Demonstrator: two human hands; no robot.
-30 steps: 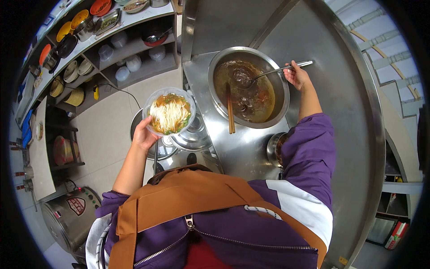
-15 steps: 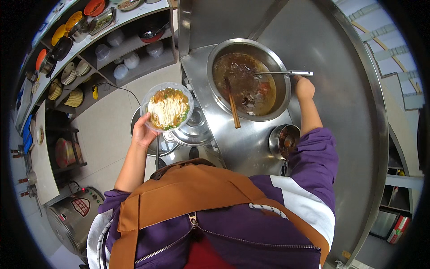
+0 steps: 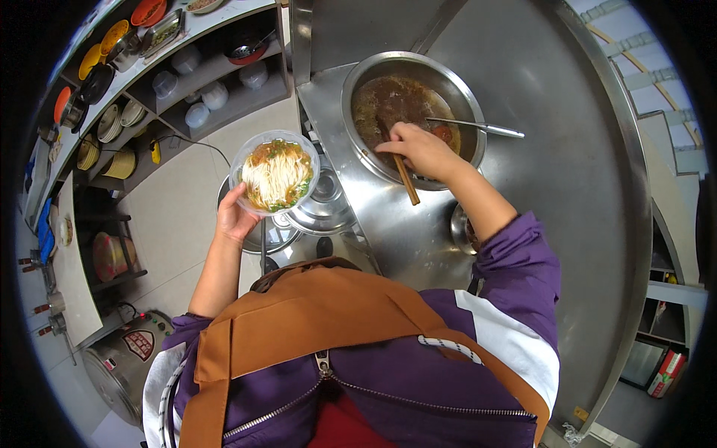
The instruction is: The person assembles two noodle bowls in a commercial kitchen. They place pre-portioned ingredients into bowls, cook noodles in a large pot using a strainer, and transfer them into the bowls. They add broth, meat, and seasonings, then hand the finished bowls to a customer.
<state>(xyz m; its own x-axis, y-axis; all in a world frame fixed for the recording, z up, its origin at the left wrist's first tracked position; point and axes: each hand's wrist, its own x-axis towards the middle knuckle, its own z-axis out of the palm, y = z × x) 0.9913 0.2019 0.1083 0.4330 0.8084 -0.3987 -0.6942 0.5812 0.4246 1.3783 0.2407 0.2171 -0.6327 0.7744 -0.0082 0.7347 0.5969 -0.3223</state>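
Currently I am cupping the clear noodle bowl (image 3: 275, 173) from below in my left hand (image 3: 235, 216), level beside the broth pot (image 3: 358, 82); my right hand (image 3: 420, 149) is closing on the chopsticks (image 3: 407, 181) over the pot.

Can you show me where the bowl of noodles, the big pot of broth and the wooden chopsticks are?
bowl of noodles (image 3: 275, 173), head view, on the white noodles in its middle.
big pot of broth (image 3: 357, 81), head view, on the metal rim at its upper left.
wooden chopsticks (image 3: 407, 182), head view, on the lower shaft below the right hand.
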